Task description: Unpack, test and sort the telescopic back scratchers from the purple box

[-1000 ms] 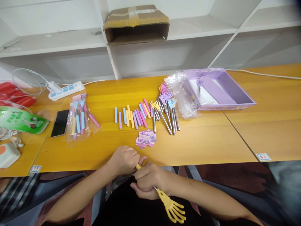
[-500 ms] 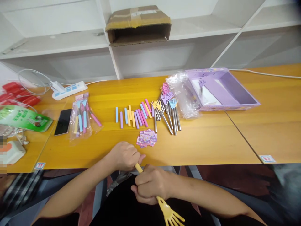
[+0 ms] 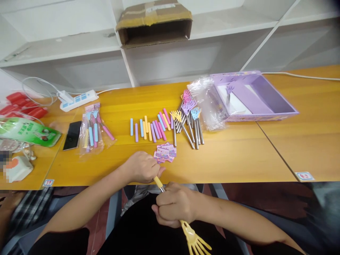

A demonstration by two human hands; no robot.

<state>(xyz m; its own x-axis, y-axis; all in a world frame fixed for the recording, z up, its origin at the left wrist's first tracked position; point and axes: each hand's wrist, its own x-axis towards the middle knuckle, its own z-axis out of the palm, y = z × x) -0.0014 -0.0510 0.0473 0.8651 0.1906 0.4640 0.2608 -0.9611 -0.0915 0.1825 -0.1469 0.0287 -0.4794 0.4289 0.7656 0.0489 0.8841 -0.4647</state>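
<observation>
My left hand (image 3: 142, 167) is closed around the yellow grip end of a yellow back scratcher (image 3: 195, 240) at the table's near edge. My right hand (image 3: 174, 206) is fisted around its metal shaft, just below the table edge, with the yellow claw head sticking out toward me. A short stretch of bare metal shows between the two hands. On the table beyond lie a small pile of pink cards (image 3: 165, 153), a row of coloured grip sleeves (image 3: 151, 127) and a bunch of metal scratchers with coloured claws (image 3: 188, 122).
A purple box tray (image 3: 276, 108) and clear plastic bags (image 3: 204, 102) lie at the right back. A bag of finished scratchers (image 3: 91, 132), a black phone (image 3: 72, 135), a power strip (image 3: 77, 99) and a green packet (image 3: 29, 132) sit left. A cardboard box (image 3: 154, 23) rests on the shelf.
My hands have drawn slightly apart along the scratcher, so a bit of metal shaft now shows between them. The left hand has moved up onto the table edge.
</observation>
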